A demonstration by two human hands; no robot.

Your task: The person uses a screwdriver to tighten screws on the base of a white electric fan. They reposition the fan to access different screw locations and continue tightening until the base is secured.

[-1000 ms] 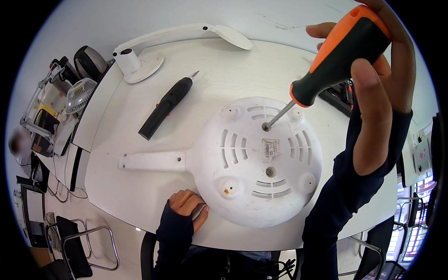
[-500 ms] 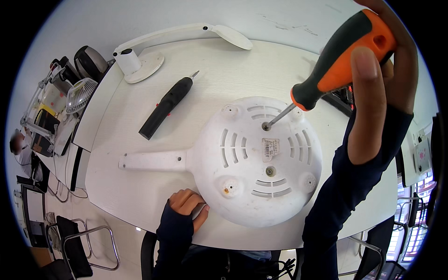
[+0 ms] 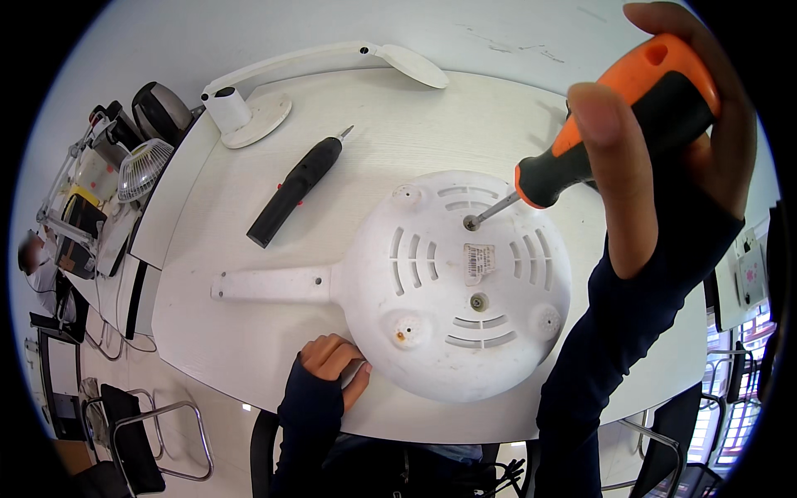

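Observation:
A round white plastic appliance (image 3: 390,274) lies underside up on the table, showing vent slots, feet, a paper label and a long handle pointing left. My right hand (image 3: 631,158) is closed around the handle of an orange and black screwdriver (image 3: 573,162), thumb on the near side. Its shaft slants down to the left, and the tip sits in the upper recessed hole (image 3: 471,222) above the label. A second recessed hole (image 3: 479,302) shows below the label. My left hand (image 3: 334,365) has its fingers curled against the appliance's lower left rim.
On the white table (image 3: 207,332), a black cordless screwdriver (image 3: 296,191) with a bit lies left of the appliance. A white desk lamp (image 3: 237,112) stands at the back. A side desk on the left bears a small white fan (image 3: 144,168). A person (image 3: 41,266) sits at the far left.
The screwdriver handle has turned in my right hand, with its orange and black sides swapped about. My right thumb has shifted left. The appliance has moved very slightly; my left hand stays put.

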